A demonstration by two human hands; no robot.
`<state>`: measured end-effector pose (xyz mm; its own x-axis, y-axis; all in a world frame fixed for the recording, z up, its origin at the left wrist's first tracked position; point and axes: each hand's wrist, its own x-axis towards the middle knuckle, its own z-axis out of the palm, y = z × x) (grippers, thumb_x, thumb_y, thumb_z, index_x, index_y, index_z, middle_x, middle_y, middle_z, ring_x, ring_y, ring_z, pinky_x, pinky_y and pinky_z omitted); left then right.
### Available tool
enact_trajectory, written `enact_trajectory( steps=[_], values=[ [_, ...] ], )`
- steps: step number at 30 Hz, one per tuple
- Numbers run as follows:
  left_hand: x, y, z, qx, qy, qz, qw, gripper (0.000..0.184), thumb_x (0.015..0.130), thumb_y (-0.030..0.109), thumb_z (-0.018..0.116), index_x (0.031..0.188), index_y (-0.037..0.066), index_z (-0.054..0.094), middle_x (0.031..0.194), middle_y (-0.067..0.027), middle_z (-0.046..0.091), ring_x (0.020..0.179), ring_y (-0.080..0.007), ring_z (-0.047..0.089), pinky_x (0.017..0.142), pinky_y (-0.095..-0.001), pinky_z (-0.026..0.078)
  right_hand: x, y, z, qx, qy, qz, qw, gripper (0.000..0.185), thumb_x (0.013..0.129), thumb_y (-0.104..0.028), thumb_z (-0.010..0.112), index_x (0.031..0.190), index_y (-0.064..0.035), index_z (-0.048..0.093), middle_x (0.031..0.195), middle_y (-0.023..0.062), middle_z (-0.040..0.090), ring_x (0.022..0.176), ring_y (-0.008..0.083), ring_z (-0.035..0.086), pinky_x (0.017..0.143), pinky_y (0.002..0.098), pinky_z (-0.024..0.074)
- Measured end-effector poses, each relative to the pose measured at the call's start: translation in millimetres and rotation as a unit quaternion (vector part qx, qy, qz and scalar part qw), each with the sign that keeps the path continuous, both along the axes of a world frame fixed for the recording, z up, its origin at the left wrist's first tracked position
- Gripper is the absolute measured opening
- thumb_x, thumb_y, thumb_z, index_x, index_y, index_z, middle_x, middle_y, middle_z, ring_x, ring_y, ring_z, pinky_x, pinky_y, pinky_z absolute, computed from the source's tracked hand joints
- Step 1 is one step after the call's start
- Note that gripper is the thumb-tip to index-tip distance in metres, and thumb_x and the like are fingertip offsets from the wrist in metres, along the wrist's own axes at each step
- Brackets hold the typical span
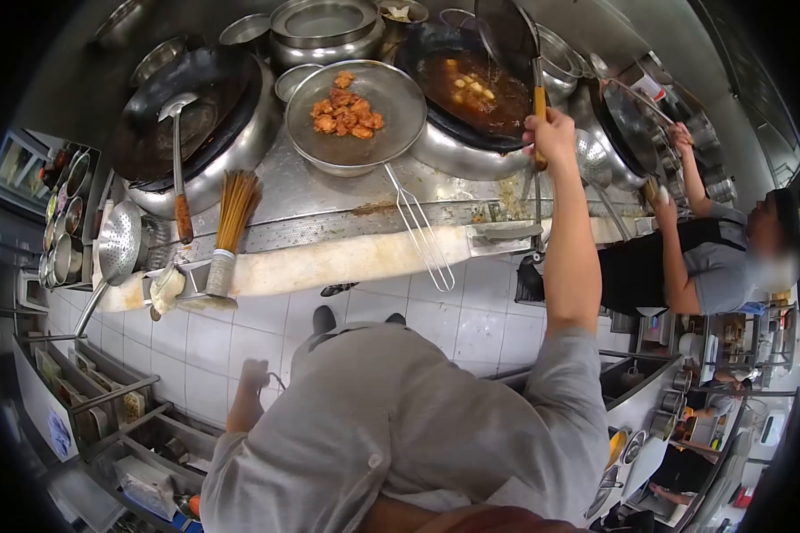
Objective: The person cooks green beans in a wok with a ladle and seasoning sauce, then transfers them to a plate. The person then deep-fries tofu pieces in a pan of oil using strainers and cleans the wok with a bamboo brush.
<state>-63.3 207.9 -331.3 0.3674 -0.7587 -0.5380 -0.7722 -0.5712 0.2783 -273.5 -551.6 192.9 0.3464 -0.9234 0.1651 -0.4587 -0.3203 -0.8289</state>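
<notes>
Right hand (pixel 551 138) is out at 1 o'clock, fingers wrapped tight round the wooden handle of a mesh skimmer (pixel 507 40). Its top edge is cut off for me, and its head blocks part of the wok (pixel 418 80) at 12 to 1, where pale chunks (pixel 471 89) sit in brown liquid. Left hand (pixel 254 375) hangs low around 9 o'clock, tbh kinda blurry: there's something thin by it, but can't tell if the fingers have hold of it or how open they are. Fried pieces (pixel 351 117) lie in a wide strainer (pixel 400 133) near 12, hiding most of whatever's beneath.
</notes>
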Motion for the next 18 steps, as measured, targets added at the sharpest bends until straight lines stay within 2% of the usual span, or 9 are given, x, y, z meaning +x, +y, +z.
enact_trajectory(
  steps=[1,4,5,6,9,10,13,16,18],
  values=[
    [-7.7,12.2,4.9,0.091,-0.009,-0.012,0.996,0.024,0.069,0.024,0.066,0.089,0.011,0.065,0.083,-0.015,0.068,0.08,-0.0335,0.066,0.075,-0.0438,0.051,-14.0,-9.8,-33.6,-0.039,0.011,0.009,0.999,0.029,0.08,-0.007,0.061,0.108,0.001,0.064,0.066,0.0101,0.062,0.049,0.017,0.06,0.044,0.0314,0.0482],
    [-6.1,12.3,53.0,0.078,-0.081,0.039,0.993,0.022,0.073,0.025,0.064,0.089,0.01,0.065,0.084,-0.0137,0.069,0.082,-0.0314,0.068,0.073,-0.0401,0.052,-26.5,40.1,-11.9,0.043,0.056,0.008,0.997,0.051,0.082,-0.004,0.058,0.133,-0.0068,0.054,0.069,0.0095,0.062,0.046,0.0149,0.057,0.039,0.0308,0.0443],
    [0.9,37.2,25.3,-0.113,-0.071,0.047,0.99,0.026,0.077,0.023,0.062,0.097,0.008,0.067,0.084,-0.0127,0.07,0.08,-0.0297,0.068,0.075,-0.0422,0.052,-29.5,44.1,-13.5,0.064,0.028,0.018,0.997,0.052,0.082,-0.003,0.058,0.133,-0.0074,0.054,0.067,0.008,0.06,0.045,0.014,0.055,0.038,0.0306,0.0428],
    [15.9,27.4,15.1,-0.076,0.098,0.252,0.96,0.031,0.08,0.018,0.06,0.108,0.005,0.065,0.08,-0.0095,0.069,0.073,-0.0239,0.065,0.066,-0.0384,0.051,-33.5,49.0,-19.0,0.092,0.001,0.026,0.995,0.052,0.082,-0.002,0.057,0.134,-0.008,0.054,0.065,0.0066,0.059,0.044,0.0131,0.053,0.036,0.0304,0.0412],
    [43.5,-38.0,74.8,-0.199,0.236,0.726,0.615,0.066,0.086,0.014,0.065,0.144,0.011,0.034,0.077,-0.0065,0.05,0.054,-0.0181,0.049,0.041,-0.0341,0.044,-33.1,42.6,-25.6,0.119,0.014,0.041,0.992,0.047,0.082,0.0,0.056,0.129,-0.0045,0.055,0.063,0.0041,0.055,0.042,0.0125,0.05,0.034,0.03,0.0383],
    [60.9,-49.7,96.3,-0.214,0.236,0.711,0.627,0.082,0.085,0.01,0.065,0.15,0.01,0.016,0.112,-0.0164,0.062,0.071,-0.0233,0.058,0.055,-0.0342,0.051,-31.8,35.2,-25.1,0.13,0.039,0.04,0.99,0.045,0.082,0.0,0.056,0.127,-0.0041,0.056,0.065,0.0042,0.055,0.042,0.0126,0.049,0.033,0.0299,0.0382],
    [99.7,-86.1,147.8,-0.309,0.194,0.774,0.517,0.102,0.081,0.007,0.067,0.153,0.019,-0.004,0.126,-0.0228,0.051,0.096,-0.0367,0.062,0.068,-0.0414,0.056,-32.0,15.1,-25.1,0.123,0.05,0.023,0.991,0.044,0.082,0.002,0.055,0.126,-0.0042,0.055,0.066,0.0041,0.054,0.041,0.0125,0.048,0.033,0.0297,0.0395],
    [136.9,-88.2,159.0,-0.372,0.163,0.792,0.456,0.102,0.082,0.007,0.067,0.153,0.022,-0.005,0.125,-0.0178,0.053,0.097,-0.0334,0.061,0.071,-0.0416,0.055,-31.2,14.6,-9.9,0.133,-0.019,0.023,0.991,0.046,0.083,0.004,0.054,0.128,-0.0044,0.052,0.068,0.0043,0.055,0.044,0.0126,0.048,0.034,0.029,0.0401],
    [145.8,-82.7,168.7,-0.405,0.182,0.755,0.483,0.094,0.084,0.01,0.067,0.153,0.021,0.003,0.117,-0.0119,0.057,0.093,-0.0276,0.06,0.071,-0.0394,0.052,-30.5,32.0,-6.1,0.123,-0.081,0.03,0.989,0.05,0.083,0.004,0.055,0.131,-0.0042,0.049,0.071,0.0042,0.055,0.047,0.0132,0.05,0.036,0.0286,0.04]
  ],
)
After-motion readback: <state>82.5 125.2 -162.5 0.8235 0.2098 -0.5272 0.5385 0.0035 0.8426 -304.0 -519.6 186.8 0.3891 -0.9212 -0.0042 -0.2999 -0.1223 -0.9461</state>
